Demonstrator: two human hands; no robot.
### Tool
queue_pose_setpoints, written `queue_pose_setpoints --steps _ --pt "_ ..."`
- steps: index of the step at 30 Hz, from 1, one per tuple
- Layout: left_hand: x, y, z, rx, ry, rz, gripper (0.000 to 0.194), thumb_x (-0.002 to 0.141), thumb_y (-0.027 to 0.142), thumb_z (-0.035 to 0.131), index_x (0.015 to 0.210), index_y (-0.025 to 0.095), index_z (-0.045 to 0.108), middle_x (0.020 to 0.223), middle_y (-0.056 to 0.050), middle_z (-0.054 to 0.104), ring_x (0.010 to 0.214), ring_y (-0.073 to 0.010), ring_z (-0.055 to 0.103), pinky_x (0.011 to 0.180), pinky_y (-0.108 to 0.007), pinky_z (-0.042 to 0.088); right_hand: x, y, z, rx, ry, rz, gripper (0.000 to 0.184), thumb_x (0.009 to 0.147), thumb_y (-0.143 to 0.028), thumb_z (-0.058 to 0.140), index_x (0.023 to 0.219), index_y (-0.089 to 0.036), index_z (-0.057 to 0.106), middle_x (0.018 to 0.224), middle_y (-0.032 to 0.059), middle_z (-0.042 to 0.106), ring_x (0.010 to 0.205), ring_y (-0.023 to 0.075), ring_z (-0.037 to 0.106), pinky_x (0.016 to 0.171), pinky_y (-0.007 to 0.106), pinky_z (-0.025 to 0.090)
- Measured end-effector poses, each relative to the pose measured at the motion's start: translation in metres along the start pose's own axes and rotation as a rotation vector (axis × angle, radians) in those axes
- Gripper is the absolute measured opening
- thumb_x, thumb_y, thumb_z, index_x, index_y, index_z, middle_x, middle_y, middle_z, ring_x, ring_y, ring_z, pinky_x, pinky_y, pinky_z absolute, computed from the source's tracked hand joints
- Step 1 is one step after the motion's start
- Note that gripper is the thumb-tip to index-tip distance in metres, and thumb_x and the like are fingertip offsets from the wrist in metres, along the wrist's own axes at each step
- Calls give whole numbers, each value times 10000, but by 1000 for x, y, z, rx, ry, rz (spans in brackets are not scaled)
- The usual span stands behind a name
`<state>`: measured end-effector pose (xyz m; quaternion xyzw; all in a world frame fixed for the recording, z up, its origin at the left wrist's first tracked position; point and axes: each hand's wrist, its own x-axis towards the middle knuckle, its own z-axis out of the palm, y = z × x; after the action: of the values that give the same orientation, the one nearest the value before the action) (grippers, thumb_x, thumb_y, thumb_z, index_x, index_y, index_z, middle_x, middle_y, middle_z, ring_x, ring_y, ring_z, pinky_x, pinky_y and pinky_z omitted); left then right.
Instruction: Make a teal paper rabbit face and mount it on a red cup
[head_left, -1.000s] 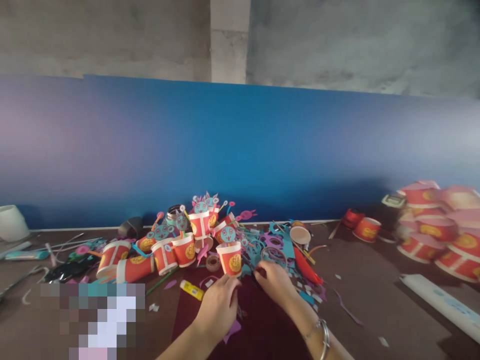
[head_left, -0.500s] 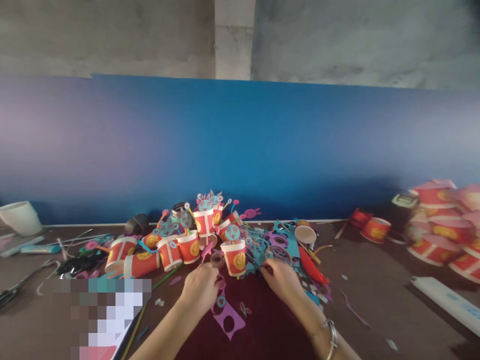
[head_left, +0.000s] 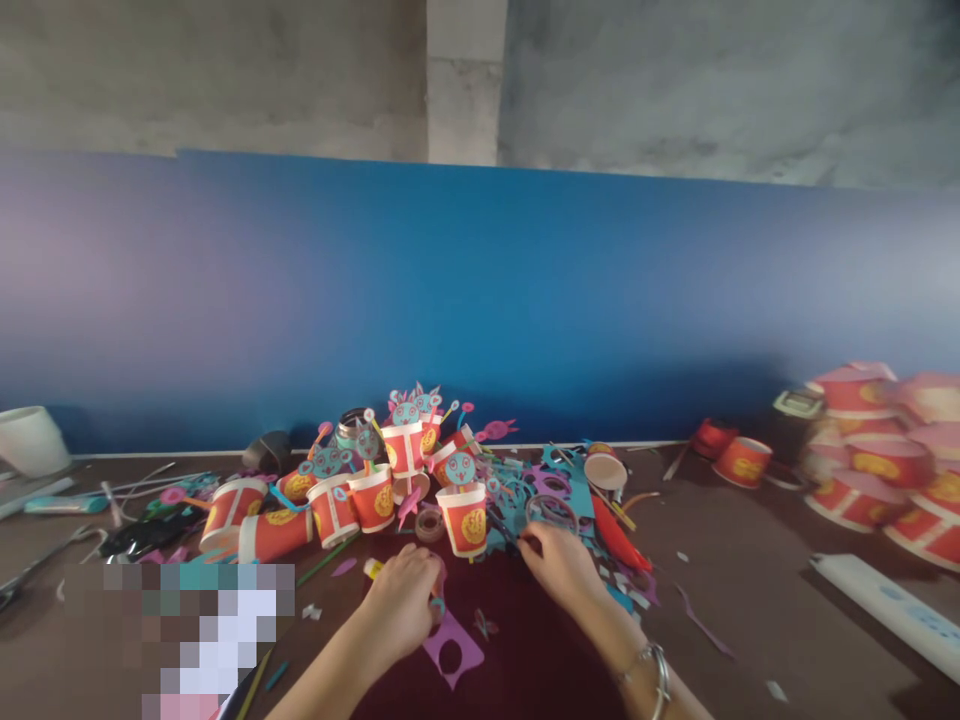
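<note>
My left hand (head_left: 403, 598) is curled low over the dark red sheet (head_left: 525, 650), fingers closed. The yellow end of a glue stick (head_left: 373, 568) shows at its knuckles; what lies under the fingers is hidden. By its fingertips is a purple paper scrap (head_left: 463, 652) with round holes cut in it. My right hand (head_left: 556, 562) has its fingers closed at the edge of a scrap pile, beside a dark thin item that I cannot make out. Between and beyond both hands stands a red paper cup (head_left: 463, 522) with a yellow emblem and a blue paper face (head_left: 455, 468) above it.
Several decorated cups (head_left: 334, 508) crowd the left and middle. Blue and purple paper scraps (head_left: 555, 480), a tape roll (head_left: 430, 524) and a red item (head_left: 619, 535) lie behind my hands. Cup stacks (head_left: 862, 495) and a white bar (head_left: 885, 610) are at right. A blue panel (head_left: 480, 300) borders the back.
My left hand moved left off the purple scrap, then slightly down, and the glue stick's end shows again. My right hand stays almost in place. The view shifted slightly.
</note>
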<state>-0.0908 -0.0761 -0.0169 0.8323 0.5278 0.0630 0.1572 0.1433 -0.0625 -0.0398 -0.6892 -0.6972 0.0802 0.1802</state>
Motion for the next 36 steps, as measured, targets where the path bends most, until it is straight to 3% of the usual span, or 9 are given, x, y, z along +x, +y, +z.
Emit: queue_pose_setpoints --steps 3,7,10,13,16,17,23,30,36 --pt "1 -2 0 -25 25 2 177 627 92 566 763 194 616 900 -61 643 936 -238 547 801 -309 362 0 1 0 -2 8 1 194 818 -228 498 816 -208 690 805 56 731 782 195 656 636 234 383" --pt "4 -7 -4 -168 43 -11 152 617 77 547 670 210 599 739 -3 637 745 -181 580 622 -256 337 2 3 2 -9 33 3 202 823 -220 484 797 -207 684 805 54 723 784 193 649 639 237 377" --pt "11 -7 -4 -352 131 -4 190 623 72 545 749 203 600 688 19 614 684 -158 573 591 -243 333 2 3 3 -13 54 -1 208 826 -208 474 779 -205 676 798 50 714 769 187 642 631 235 370" --pt "22 1 7 -733 130 3 171 666 100 530 809 177 585 611 38 561 586 -130 549 559 -237 357 1 2 0 -9 79 -17 209 832 -198 468 779 -213 670 800 32 708 772 172 635 646 226 373" --pt "33 18 26 -1260 -16 -188 102 687 199 577 778 159 552 540 53 532 468 -110 532 474 -224 354 2 9 -6 -16 125 1 203 832 -197 466 807 -216 667 812 30 706 782 177 631 666 231 386" --pt "36 25 33 -1321 -43 -211 131 692 240 587 781 162 532 549 51 541 469 -114 554 455 -218 354 3 14 -9 -25 148 23 207 832 -191 460 828 -211 667 826 39 704 790 186 628 673 240 391" --pt "45 53 58 -1488 -81 -206 274 713 369 579 871 168 481 690 -17 655 545 -114 618 445 -182 349 9 38 -18 -75 210 71 189 766 -189 538 870 -181 696 946 88 665 932 235 577 805 296 404" --pt "48 45 64 -1593 66 -87 350 634 399 643 850 159 508 896 -68 659 577 -108 609 494 -209 383 8 35 -8 -120 79 -34 157 686 -187 604 774 -216 730 1159 78 610 1102 294 483 879 374 364" --pt "44 48 70 -1325 169 51 248 787 409 533 820 164 527 601 33 538 460 -82 448 439 -205 313 5 27 -15 -9 216 -146 108 729 -160 543 724 -199 644 1027 68 644 1009 252 530 822 343 369"
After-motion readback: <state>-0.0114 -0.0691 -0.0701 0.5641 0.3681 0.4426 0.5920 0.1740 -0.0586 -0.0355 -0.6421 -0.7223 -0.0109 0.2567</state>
